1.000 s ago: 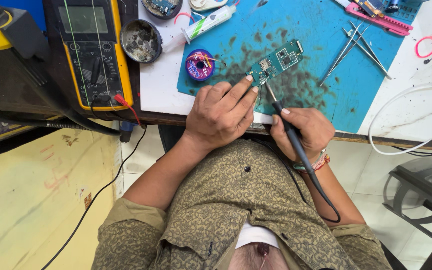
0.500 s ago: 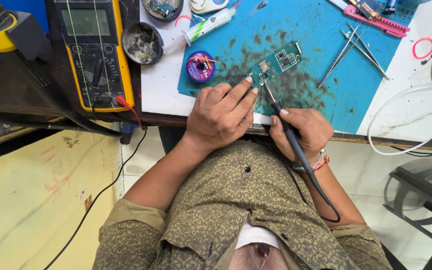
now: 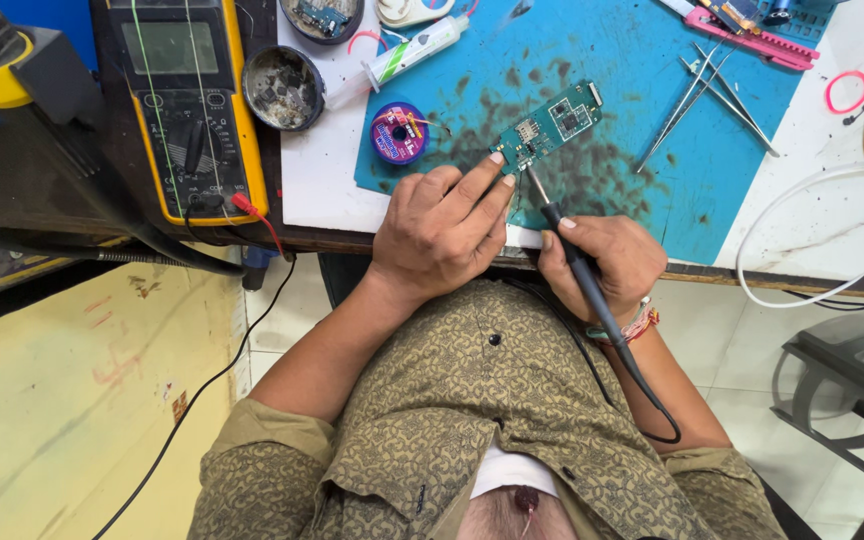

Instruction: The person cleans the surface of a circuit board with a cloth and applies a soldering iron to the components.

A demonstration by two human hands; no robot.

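On the blue mat [image 3: 652, 190], left hand [image 3: 442, 235] fingertips pinning circuit board [image 3: 549, 124], right hand [image 3: 607, 262] grip closed round soldering iron [image 3: 574, 262], tip touching board

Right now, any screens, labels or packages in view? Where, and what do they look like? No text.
Multimeter: far left of bench, yellow-edged black box with a blank grey-green rectangular screen.
Spool: left edge of the blue mat, round, purple, with a pink label.
Syringe tube: past the spool, slim, clear, with a green and white label.
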